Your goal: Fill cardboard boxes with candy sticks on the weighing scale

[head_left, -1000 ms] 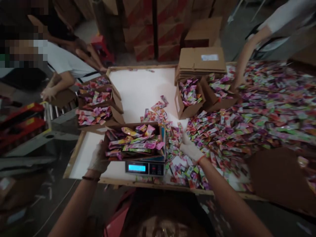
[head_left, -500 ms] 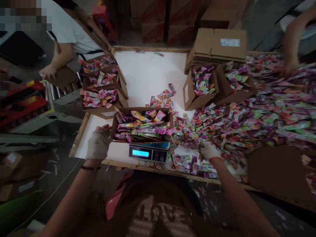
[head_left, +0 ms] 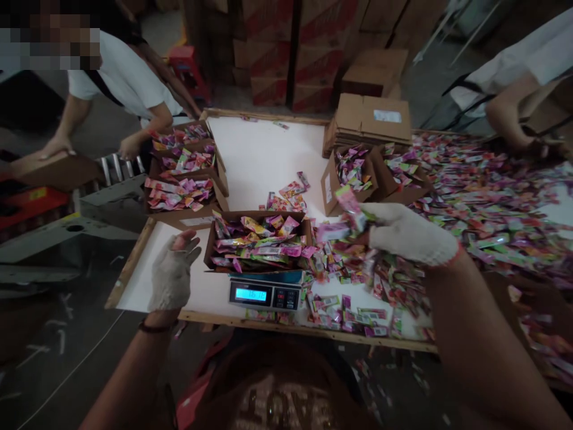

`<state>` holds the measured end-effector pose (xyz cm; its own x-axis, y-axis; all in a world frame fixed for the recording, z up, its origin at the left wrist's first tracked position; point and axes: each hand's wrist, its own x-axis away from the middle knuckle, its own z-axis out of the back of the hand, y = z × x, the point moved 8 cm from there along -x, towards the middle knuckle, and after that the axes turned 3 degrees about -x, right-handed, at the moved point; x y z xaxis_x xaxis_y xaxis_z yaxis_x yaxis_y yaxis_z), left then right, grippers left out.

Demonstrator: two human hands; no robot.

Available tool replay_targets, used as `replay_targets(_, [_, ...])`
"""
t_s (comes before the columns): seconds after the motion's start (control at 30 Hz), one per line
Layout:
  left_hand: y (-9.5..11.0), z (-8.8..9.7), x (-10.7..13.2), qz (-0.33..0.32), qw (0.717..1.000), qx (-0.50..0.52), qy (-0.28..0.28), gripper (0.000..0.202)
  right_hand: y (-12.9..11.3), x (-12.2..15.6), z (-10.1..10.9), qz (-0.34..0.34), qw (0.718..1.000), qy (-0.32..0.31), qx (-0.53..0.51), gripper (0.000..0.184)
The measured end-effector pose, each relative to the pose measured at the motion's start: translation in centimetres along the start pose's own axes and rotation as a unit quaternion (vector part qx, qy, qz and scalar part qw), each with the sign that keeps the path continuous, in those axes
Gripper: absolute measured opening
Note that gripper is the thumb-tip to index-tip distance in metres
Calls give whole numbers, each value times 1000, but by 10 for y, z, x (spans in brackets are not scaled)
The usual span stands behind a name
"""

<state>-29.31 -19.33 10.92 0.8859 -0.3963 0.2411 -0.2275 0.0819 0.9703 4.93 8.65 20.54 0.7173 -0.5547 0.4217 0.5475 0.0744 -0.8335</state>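
Right hand (head_left: 409, 233), white knit glove, fingers clenched on a small bunch of candy sachets (head_left: 347, 215); one green-pink sachet sticks up out of the grip, a pink one points left. The hand is raised above the table, just right of the cardboard box on the scale (head_left: 257, 242), not touching it.

Left hand (head_left: 172, 275), same glove type with bare fingertips, is released: fingers spread, palm down, holding nothing. It sits just left of the box, close to its left wall; contact with the wall can't be confirmed. Bracelet on that wrist.

The box is heaped with sachets and rests on a digital scale (head_left: 264, 294) with a lit blue display; digits unreadable.

Loose sachet pile (head_left: 483, 191) covers the right half of the white tabletop (head_left: 264, 155) and runs right up to the box. A small separate cluster lies behind the box.

Three filled boxes (head_left: 181, 179) stand in a row at the left edge. Two more open boxes (head_left: 376, 173) with sachets sit far centre, in front of a stack of flat cartons (head_left: 371, 116).

One person in a white shirt (head_left: 120, 74) stands far left with hands on a brown carton; another person's arm (head_left: 508, 113) reaches in at far right.
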Motion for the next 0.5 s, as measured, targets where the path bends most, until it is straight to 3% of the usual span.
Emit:
replay_targets(0.07, [5,-10,2,-8,1000,5,-20,46,-41,-17,-32,-10,999,-48,-23,47])
replay_targets(0.13, [7,-15,5,-12,999,5,-30,52,-68,-36,-54,-4,998,-58,-9,56])
replay_targets(0.23, [4,-7,9,-14,1000,-1,-15,55,-70,-47,-59,-9,999,-21,-28,61])
replay_targets(0.37, [-3,23,13,-6,999,-9,32,51,-6,-17,-21,-32,997,26,-73,39])
replay_targets(0.5, [-7,43,13,-9,998,-13,66,43,85,19,24,-46,992,120,15,32])
